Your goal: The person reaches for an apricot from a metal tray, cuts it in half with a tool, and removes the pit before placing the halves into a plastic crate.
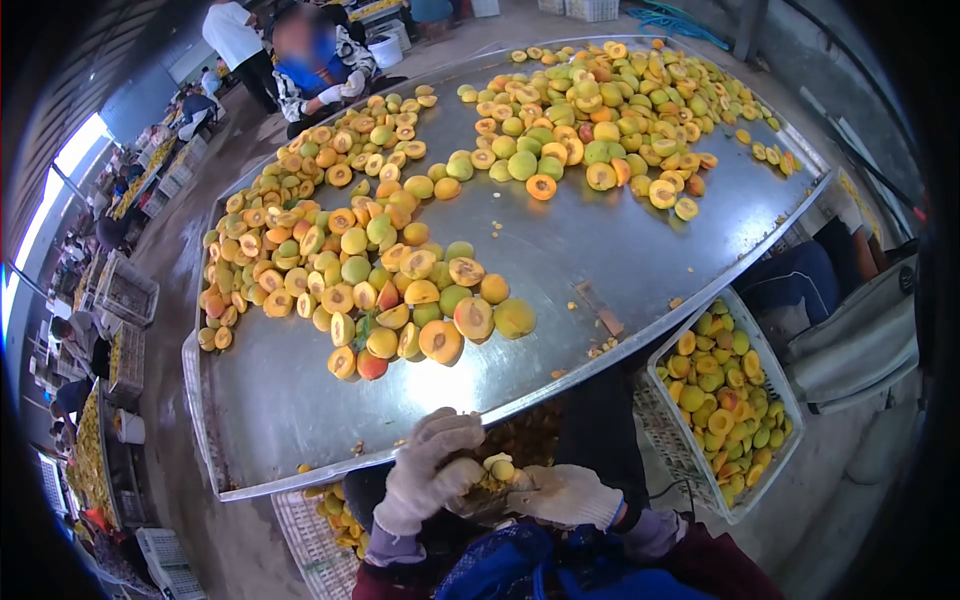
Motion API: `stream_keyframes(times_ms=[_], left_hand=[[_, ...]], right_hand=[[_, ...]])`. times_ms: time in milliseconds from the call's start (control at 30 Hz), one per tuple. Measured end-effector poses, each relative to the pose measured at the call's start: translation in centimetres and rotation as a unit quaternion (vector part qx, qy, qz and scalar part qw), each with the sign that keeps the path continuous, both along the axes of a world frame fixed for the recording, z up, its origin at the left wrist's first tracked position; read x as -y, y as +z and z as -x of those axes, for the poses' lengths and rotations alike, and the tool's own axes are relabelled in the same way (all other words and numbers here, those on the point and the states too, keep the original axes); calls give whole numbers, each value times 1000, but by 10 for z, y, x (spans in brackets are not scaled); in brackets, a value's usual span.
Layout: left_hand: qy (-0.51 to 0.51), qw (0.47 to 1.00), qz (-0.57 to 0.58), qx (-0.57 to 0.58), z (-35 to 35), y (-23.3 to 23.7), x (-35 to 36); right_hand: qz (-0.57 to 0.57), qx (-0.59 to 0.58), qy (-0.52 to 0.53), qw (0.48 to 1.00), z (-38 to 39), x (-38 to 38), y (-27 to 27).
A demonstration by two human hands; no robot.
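My left hand point(428, 475), in a pale, stained work glove, is closed with curled fingers just below the table's front edge. Between my hands is a small yellow-green piece of apricot point(499, 466); its underside is hidden by the gloves. My right hand point(570, 494), gloved too, is closed around the same fruit from the other side. The fingertips overlap there, so any small tool in them cannot be made out. On the metal table point(600, 240) ahead lie many halved apricots point(440, 340), cut faces and skins showing.
A crate of apricot halves point(720, 400) stands at my right; another white crate point(310, 540) is below the table at left. A flat strip point(600, 308) and fruit scraps lie near the raised table edge. Another person point(325, 75) with gloves sits across the table.
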State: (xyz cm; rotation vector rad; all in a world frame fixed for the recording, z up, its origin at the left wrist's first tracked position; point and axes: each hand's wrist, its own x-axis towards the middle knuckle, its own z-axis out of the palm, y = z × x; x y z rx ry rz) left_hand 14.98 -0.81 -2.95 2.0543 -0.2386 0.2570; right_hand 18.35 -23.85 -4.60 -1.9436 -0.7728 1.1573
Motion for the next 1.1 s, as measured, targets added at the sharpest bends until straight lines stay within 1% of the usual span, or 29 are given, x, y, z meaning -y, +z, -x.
stream_keyframes(times_ms=[33,67,100,167,200,233,267,300,367,400,433,500,533,567,600,633,667,700,767,800,833,867,933,967,1000,1033,1067,1100], left_hand=[[4,1000,-3,0,1,4,9],[-23,996,-89,2,1,7,18],[-51,984,-173,4,0,7,24],[-42,986,-161,-8,-7,-7,22],[7,989,-142,-45,-13,-8,20],[56,988,-121,-81,-20,-11,17],[37,987,-149,-38,-32,-14,13],[37,988,-149,-36,-45,-12,15],[43,979,-197,36,-79,-4,23],[9,963,-251,96,-99,-6,22],[7,963,-252,98,-120,-14,25],[38,953,-296,58,-162,-32,35],[37,953,-294,61,-180,-42,39],[71,929,-358,62,-197,-50,43],[104,900,-420,62,-210,-50,45],[104,900,-418,63,-221,-49,42],[79,896,-433,-60,-231,-47,36],[53,877,-441,-183,-239,-46,32],[53,877,-443,-178,-230,-45,29],[29,881,-444,-160,-223,-45,25],[7,885,-444,-140,-216,-47,21],[6,885,-444,-141,-204,-51,17],[3,894,-447,-18,-175,-62,5],[1,894,-448,-20,-164,-62,-2],[-12,907,-420,-27,-153,-59,-8],[-23,919,-392,-34,-142,-52,-15],[-31,936,-340,-81,-136,-40,-24],[-30,936,-342,-82,-127,-33,-26]], right_hand=[[10,12,-30,999,3,-5,-1],[21,24,-61,998,3,-9,-1],[20,26,-60,998,1,-10,3],[48,25,-20,998,-8,-11,13],[46,28,-23,998,-10,-8,12],[79,23,-46,996,-11,-2,9],[112,18,-68,991,-13,5,5],[112,20,-69,991,-15,11,1],[137,39,-110,984,-19,21,-11],[147,45,-119,981,-20,25,-26],[146,46,-122,981,-25,25,-26],[184,-116,-148,965,-36,26,-21],[167,-137,-166,962,-37,25,-23],[168,-135,-167,962,-36,26,-29],[139,-174,-181,958,-35,27,-36],[108,-213,-193,952,-37,27,-39],[118,-221,-187,950,-40,26,-37],[119,-222,-188,949,-45,26,-40],[62,-272,-214,936,-39,31,-47],[56,-265,-200,942,-38,32,-57],[57,-266,-200,941,-39,32,-53],[67,-267,-199,940,-43,31,-44],[76,-269,-200,939,-44,31,-40],[91,-246,-200,944,-42,31,-43],[106,-223,-198,949,-41,30,-45],[106,-225,-195,949,-40,30,-40],[106,-219,-189,951,-43,29,-33],[105,-212,-185,954,-44,28,-28]])
